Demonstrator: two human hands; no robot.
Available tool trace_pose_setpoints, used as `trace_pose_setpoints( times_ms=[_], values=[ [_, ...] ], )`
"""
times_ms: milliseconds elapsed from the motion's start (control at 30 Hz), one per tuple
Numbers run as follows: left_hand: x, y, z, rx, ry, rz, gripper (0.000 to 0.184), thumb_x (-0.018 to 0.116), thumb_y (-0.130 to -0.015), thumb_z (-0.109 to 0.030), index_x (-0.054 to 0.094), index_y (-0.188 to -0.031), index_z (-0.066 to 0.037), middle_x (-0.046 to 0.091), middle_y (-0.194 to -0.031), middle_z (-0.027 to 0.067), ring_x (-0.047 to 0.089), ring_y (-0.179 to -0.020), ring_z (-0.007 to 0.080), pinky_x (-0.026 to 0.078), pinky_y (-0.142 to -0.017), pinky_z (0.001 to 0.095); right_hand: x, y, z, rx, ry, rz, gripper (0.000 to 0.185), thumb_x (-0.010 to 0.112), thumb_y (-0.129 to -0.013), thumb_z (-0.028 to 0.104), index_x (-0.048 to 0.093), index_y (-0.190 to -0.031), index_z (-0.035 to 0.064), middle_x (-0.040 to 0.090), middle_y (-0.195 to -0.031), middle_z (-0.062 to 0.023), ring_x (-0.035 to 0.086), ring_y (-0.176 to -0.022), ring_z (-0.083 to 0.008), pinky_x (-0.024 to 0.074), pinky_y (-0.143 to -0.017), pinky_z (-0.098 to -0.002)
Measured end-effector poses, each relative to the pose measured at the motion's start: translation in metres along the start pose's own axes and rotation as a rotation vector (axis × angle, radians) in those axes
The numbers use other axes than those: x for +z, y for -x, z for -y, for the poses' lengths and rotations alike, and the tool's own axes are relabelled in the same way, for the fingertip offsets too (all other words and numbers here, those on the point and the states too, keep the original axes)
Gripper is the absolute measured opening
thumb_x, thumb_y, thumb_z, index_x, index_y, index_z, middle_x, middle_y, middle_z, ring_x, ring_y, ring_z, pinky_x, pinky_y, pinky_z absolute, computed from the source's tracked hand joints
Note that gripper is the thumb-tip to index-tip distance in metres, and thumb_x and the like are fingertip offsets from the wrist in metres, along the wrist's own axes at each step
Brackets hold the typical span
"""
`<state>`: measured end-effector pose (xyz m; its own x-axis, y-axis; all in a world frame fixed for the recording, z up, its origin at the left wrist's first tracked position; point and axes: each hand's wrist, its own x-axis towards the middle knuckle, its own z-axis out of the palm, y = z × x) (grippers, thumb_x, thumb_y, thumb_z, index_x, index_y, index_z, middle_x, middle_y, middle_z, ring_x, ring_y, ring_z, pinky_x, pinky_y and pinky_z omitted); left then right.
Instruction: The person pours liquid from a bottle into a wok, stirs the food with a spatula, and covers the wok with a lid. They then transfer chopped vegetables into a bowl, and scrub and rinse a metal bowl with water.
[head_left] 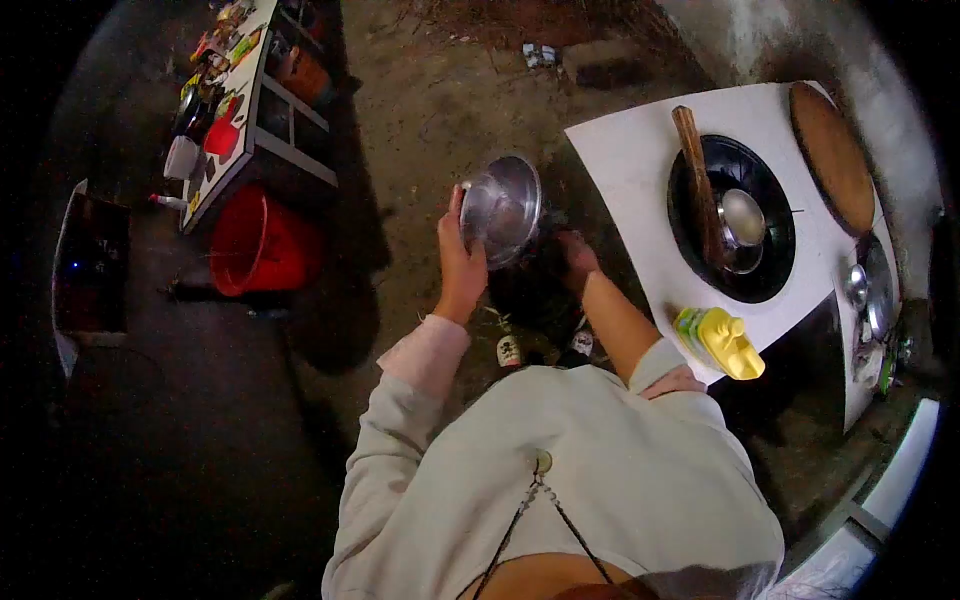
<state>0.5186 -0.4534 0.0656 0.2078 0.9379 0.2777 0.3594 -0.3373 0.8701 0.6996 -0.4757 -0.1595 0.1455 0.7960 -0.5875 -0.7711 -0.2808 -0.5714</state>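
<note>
My left hand [461, 258] is closed on the rim of a shiny metal bowl [508, 212], thumb toward the inside. The bowl is tilted, with its opening turned to the right. Just to the right and a little lower is my right hand [577, 258], in shadow and blurred, so its fingers cannot be made out. Beneath the two hands lies a dark patch whose kind I cannot tell. On the white table to the right stands a black basin [690, 262] with a metal bowl [741, 218] and a wooden-handled tool [692, 150] in it.
A yellow-capped bottle [728, 345] stands at the near edge of the white table [625, 150]. Behind the basin lies a round brown board [832, 160]. To the left, a red bucket [262, 245] sits below a cluttered table [225, 180]. My shoes [508, 350] are below my hands.
</note>
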Motion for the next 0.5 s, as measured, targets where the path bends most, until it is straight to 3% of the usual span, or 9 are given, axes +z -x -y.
trace_pose_setpoints(
  times_ms=[67, 167, 233, 267, 333, 367, 400, 467, 500],
  values=[
    [0.003, 0.004, -0.003, 0.045, -0.200, 0.058, 0.072, 0.042, -0.069, 0.013, 0.023, -0.134, -0.009, 0.035, -0.124, 0.0143, 0.039, -0.113, 0.0310, 0.027, -0.098, 0.0337, 0.010, 0.002, -0.008, 0.003, 0.116, 0.214, 0.025, 0.059, -0.076, 0.015, 0.057, -0.099, 0.0068, 0.059, -0.099, -0.0071, 0.058, -0.083, -0.0211, 0.0472, -0.075, -0.0346],
    [0.009, 0.009, 0.000, 0.108, -0.337, 0.108, 0.071, 0.044, -0.069, 0.013, 0.026, -0.133, -0.011, 0.033, -0.124, 0.0164, 0.040, -0.111, 0.0351, 0.030, -0.096, 0.0345, 0.066, 0.042, 0.012, 0.207, -0.054, 0.103, 0.026, 0.060, -0.074, 0.016, 0.057, -0.098, 0.0062, 0.060, -0.095, -0.0070, 0.058, -0.083, -0.0204, 0.0472, -0.075, -0.0345],
    [0.010, 0.014, -0.008, 0.097, -0.378, 0.170, 0.072, 0.047, -0.067, 0.012, 0.029, -0.132, -0.014, 0.030, -0.127, 0.0178, 0.039, -0.111, 0.0375, 0.034, -0.093, 0.0366, 0.059, 0.023, -0.003, -0.005, 0.374, 0.003, 0.044, 0.060, -0.074, 0.019, 0.045, -0.113, 0.0055, 0.056, -0.104, -0.0087, 0.049, -0.099, -0.0249, 0.0413, -0.081, -0.0357],
    [0.009, 0.017, -0.012, 0.099, -0.379, 0.173, 0.072, 0.047, -0.067, 0.012, 0.029, -0.132, -0.014, 0.030, -0.127, 0.0178, 0.039, -0.111, 0.0375, 0.034, -0.093, 0.0366, 0.059, 0.028, 0.003, -0.006, 0.371, 0.003, 0.044, 0.060, -0.074, 0.019, 0.045, -0.113, 0.0055, 0.056, -0.104, -0.0087, 0.049, -0.099, -0.0249, 0.0413, -0.081, -0.0357],
    [0.007, 0.021, -0.024, 0.142, -0.541, 0.243, 0.070, 0.054, -0.067, 0.006, 0.034, -0.129, -0.018, 0.032, -0.125, 0.0187, 0.043, -0.106, 0.0372, 0.037, -0.091, 0.0339, 0.063, 0.044, 0.026, -0.210, 1.067, 0.031, 0.047, 0.064, -0.071, 0.022, 0.046, -0.111, 0.0056, 0.055, -0.097, -0.0091, 0.051, -0.095, -0.0262, 0.0447, -0.075, -0.0346],
    [0.007, 0.023, -0.018, 0.150, -0.530, 0.247, 0.070, 0.054, -0.067, 0.006, 0.034, -0.129, -0.018, 0.032, -0.125, 0.0187, 0.043, -0.106, 0.0372, 0.037, -0.091, 0.0339, 0.052, 0.031, 0.017, -0.215, 1.070, 0.017, 0.047, 0.064, -0.071, 0.022, 0.046, -0.111, 0.0056, 0.055, -0.097, -0.0091, 0.051, -0.095, -0.0262, 0.0447, -0.075, -0.0346],
    [0.005, 0.023, -0.010, 0.073, -0.387, 0.241, 0.069, 0.055, -0.067, 0.006, 0.034, -0.129, -0.019, 0.032, -0.126, 0.0184, 0.042, -0.108, 0.0369, 0.037, -0.091, 0.0347, 0.048, 0.027, 0.013, -0.598, 1.334, 0.001, 0.045, 0.063, -0.071, 0.024, 0.046, -0.109, 0.0059, 0.055, -0.094, -0.0089, 0.052, -0.091, -0.0255, 0.0455, -0.072, -0.0335],
    [0.010, 0.024, -0.004, 0.013, -0.205, 0.271, 0.069, 0.056, -0.067, 0.005, 0.035, -0.128, -0.020, 0.032, -0.127, 0.0180, 0.041, -0.109, 0.0366, 0.037, -0.091, 0.0356, 0.044, 0.041, 0.025, -0.733, 1.814, -0.169, 0.042, 0.059, -0.075, 0.030, 0.046, -0.108, 0.0076, 0.053, -0.094, -0.0109, 0.055, -0.085, -0.0249, 0.0458, -0.070, -0.0303],
    [0.005, 0.022, -0.017, 0.142, -0.436, 0.284, 0.067, 0.054, -0.068, 0.006, 0.035, -0.128, -0.018, 0.032, -0.127, 0.0175, 0.040, -0.110, 0.0360, 0.036, -0.092, 0.0349, 0.051, 0.064, 0.044, -0.721, 1.824, -0.208, 0.042, 0.059, -0.075, 0.030, 0.046, -0.108, 0.0076, 0.053, -0.094, -0.0109, 0.055, -0.085, -0.0249, 0.0458, -0.070, -0.0303]
  ],
)
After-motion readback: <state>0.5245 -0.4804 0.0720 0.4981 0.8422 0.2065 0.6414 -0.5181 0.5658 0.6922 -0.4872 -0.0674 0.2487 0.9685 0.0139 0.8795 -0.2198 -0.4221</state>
